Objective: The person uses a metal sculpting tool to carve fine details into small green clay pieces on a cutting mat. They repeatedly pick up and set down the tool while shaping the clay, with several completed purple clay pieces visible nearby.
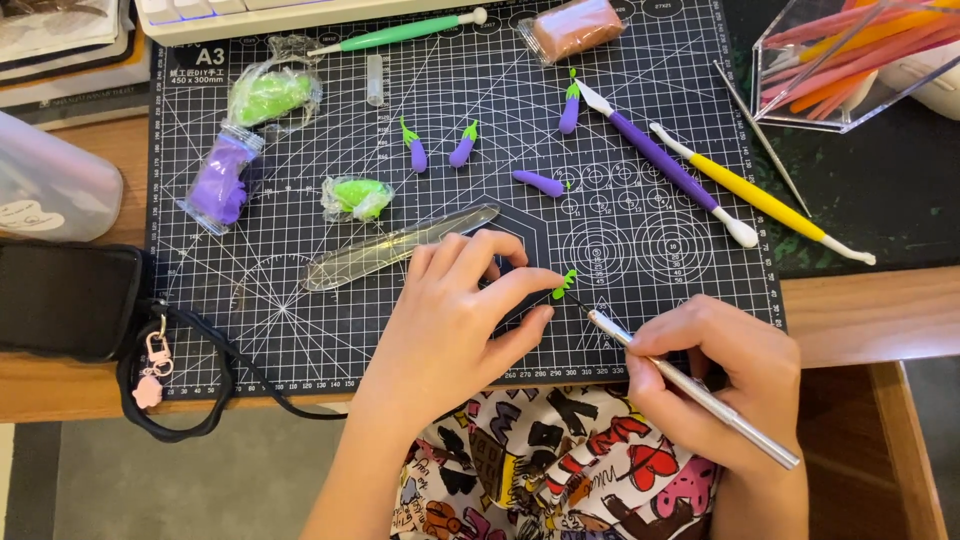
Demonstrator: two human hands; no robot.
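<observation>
My left hand point(455, 315) rests on the black cutting mat point(300, 330), thumb and forefinger pinching a tiny green clay leaf piece point(564, 285). My right hand point(725, 375) grips a thin metal needle tool point(690, 385) like a pen, its tip touching the green piece. Several small purple clay eggplants with green tops lie farther back: one point(415, 150), one point(463, 147), one point(570, 108) and one on its side point(541, 182).
Wrapped green clay point(268, 95), purple clay point(222, 180) and a small green lump point(358, 197) lie left. A clear plastic blade point(400, 247), purple point(660, 160) and yellow point(760, 197) sculpting tools, brown clay point(575, 28), a clear tool box point(850, 60), a black case point(65, 300).
</observation>
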